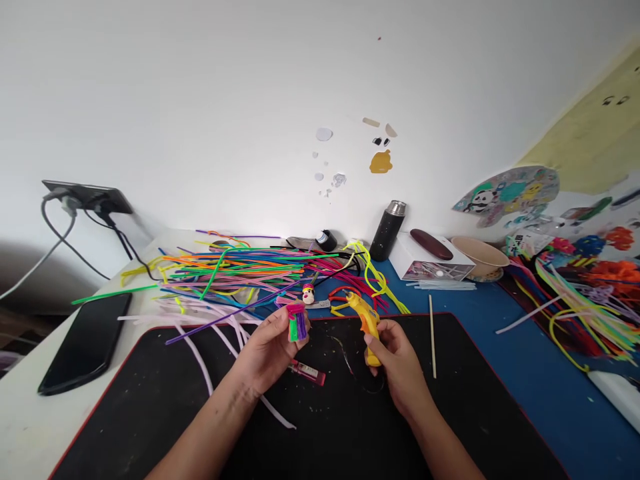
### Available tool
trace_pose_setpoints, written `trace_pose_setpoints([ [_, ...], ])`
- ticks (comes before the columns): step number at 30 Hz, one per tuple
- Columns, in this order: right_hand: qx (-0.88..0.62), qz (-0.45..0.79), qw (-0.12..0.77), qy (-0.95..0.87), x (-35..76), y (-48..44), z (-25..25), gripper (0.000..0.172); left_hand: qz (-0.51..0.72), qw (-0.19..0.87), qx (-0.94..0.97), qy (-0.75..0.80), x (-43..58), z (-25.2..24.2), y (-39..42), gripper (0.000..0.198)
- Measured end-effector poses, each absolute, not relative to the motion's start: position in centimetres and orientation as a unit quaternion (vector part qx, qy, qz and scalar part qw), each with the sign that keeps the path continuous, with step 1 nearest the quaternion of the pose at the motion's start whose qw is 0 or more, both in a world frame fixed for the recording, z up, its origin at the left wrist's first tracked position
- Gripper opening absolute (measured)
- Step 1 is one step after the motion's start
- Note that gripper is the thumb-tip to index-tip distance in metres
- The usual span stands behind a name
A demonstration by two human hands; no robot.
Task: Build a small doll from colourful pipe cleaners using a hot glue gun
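My left hand (270, 347) is closed on a small pipe cleaner piece (297, 325) with pink, green and purple parts, raised above the black mat (390, 427). My right hand (395, 353) grips a yellow glue gun (367, 320) by its handle. Its nozzle tips up and left, apart from the piece. Just behind the left hand sits a small white figure with a coloured top (309, 293). Under that hand a red-and-clear tool (309, 373) lies on the mat, partly hidden. Pliers with red and yellow handles (340, 300) rest behind the glue gun.
Many coloured pipe cleaners (240, 267) cover the table's back. A phone (85, 340) lies at left. A black flask (387, 230), a white box (430, 257) and a bowl (480, 257) stand behind. A thin stick (433, 337) lies right of my right hand.
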State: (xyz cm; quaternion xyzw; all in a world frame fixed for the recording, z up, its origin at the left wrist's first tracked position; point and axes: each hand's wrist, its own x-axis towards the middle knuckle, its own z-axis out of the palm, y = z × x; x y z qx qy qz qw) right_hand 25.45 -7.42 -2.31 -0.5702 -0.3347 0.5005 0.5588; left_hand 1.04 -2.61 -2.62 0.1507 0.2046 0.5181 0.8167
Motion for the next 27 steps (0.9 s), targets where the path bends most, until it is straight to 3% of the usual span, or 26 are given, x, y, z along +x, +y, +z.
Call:
trace_pose_setpoints([
  [7, -0.471, 0.626, 0.577, -0.231, 23.8, -7.8, -0.9, 0.057, 0.530, 0.815, 0.178, 0.153, 1.0, -2.3, -2.6, 0.043],
  [14, -0.341, 0.748, 0.520, -0.232, 22.2, -9.0, -0.2, 0.041, 0.531, 0.812, 0.181, 0.162, 1.1, -1.9, -2.7, 0.038],
  [21, -0.355, 0.727, 0.510, -0.293, 21.3, -9.3, -0.1, 0.040, 0.537, 0.807, 0.172, 0.174, 1.3, -1.5, -2.8, 0.035],
  [27, -0.346, 0.709, 0.551, -0.272, 21.9, -9.6, 0.2, 0.045, 0.534, 0.811, 0.171, 0.164, 1.1, -1.9, -2.8, 0.033],
])
